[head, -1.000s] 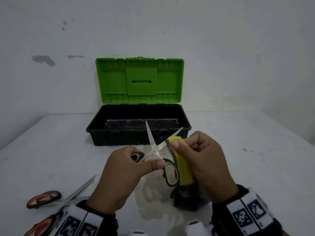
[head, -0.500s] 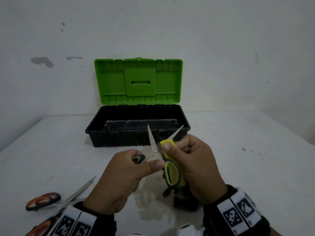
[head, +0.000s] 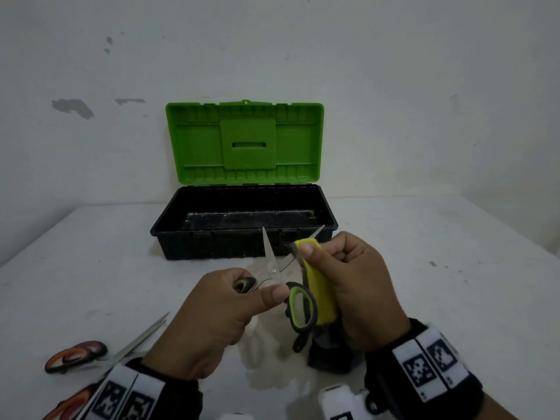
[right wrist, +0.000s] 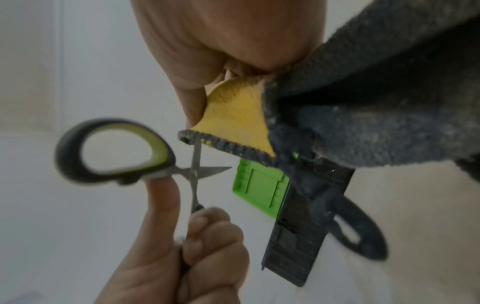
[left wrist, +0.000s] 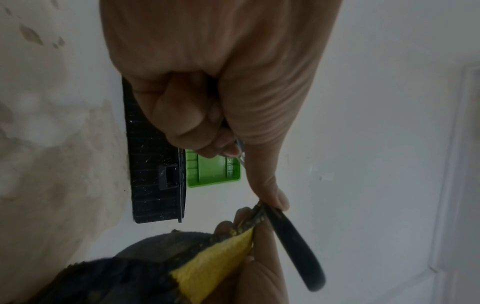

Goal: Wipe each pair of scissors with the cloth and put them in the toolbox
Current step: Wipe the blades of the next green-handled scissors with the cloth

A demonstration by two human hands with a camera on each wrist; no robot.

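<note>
Left hand [head: 209, 322] gripping green-handled scissors [head: 274, 269], blades spread wide; right hand [head: 353, 286] pinching yellow cloth [head: 319, 287] around 1 blade. Open toolbox [head: 188, 234] just behind.

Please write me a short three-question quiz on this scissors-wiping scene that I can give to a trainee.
1. True or false: the toolbox lid is closed.
2. Which hand holds the yellow and grey cloth? A) left hand B) right hand C) neither
3. Fill in: the green-handled scissors are held with their blades ____.

Key
1. False: the green lid stands open.
2. B: the right hand pinches the cloth around one blade, while the left hand grips one handle.
3. Open: the blades form a V.
</note>
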